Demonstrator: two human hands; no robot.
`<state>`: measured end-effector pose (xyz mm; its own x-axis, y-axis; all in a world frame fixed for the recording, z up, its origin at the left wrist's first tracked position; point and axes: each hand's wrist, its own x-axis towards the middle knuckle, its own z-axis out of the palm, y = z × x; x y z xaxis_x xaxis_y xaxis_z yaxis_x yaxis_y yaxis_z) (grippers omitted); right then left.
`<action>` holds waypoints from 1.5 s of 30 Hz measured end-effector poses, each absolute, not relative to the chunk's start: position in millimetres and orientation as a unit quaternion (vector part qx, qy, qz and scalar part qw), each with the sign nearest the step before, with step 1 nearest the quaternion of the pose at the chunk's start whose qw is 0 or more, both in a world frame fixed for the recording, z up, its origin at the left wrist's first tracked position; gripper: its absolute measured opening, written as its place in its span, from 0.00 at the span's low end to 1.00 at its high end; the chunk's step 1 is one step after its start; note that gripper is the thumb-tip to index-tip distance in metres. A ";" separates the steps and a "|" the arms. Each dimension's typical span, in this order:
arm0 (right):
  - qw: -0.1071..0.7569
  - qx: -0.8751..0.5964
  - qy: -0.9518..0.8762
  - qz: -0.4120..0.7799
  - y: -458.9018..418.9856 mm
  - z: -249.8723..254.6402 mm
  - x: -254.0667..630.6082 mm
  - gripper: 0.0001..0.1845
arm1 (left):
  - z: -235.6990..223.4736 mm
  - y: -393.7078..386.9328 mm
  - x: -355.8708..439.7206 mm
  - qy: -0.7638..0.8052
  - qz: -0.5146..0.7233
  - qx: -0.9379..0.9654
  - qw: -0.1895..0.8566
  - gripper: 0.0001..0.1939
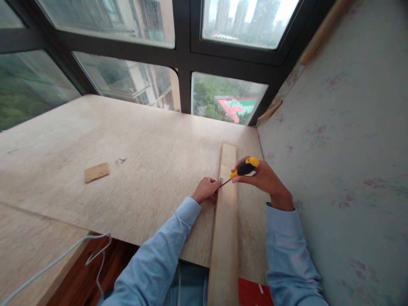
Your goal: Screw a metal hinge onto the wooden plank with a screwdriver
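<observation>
Closest in, it's the blue sleeves (153, 263), with a long wooden plank (225, 229) lying between them on the tabletop (159, 161). The right hand (263, 180) has the screwdriver (245, 167) by the lower handle, tip right at the plank's left edge! There too, beside a small metal piece (221, 179), is the left hand (206, 189), fingertips drawn narrow; whether they pinch anything, I can't tell. The screwdriver looks light and stiff, probably not slippery, best held around that thick handle. The plank looks rigid and weightier, best steadied by its long edges.
</observation>
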<state>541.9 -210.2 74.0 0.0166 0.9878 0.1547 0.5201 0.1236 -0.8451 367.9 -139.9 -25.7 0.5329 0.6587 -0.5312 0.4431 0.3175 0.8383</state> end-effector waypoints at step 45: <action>0.179 -0.811 -0.550 0.087 -204.2 57.3 570.3 0.20 | -38.3 -138.5 362.6 0.441 0.098 0.603 0.658 0.11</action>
